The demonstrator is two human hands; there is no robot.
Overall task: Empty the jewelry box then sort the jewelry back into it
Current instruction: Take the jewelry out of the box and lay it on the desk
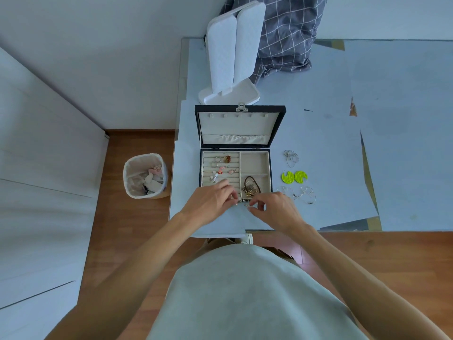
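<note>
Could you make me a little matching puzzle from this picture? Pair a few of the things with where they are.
Things:
1. green earrings
2. waste bin
3. checked cloth
4. brown cord

Places:
A. on the floor, left of the table
B. in a compartment on the jewelry box's right side
C. on the table, right of the box
D. at the table's far edge

Pairs: 1-C, 2-A, 3-D, 4-B
</note>
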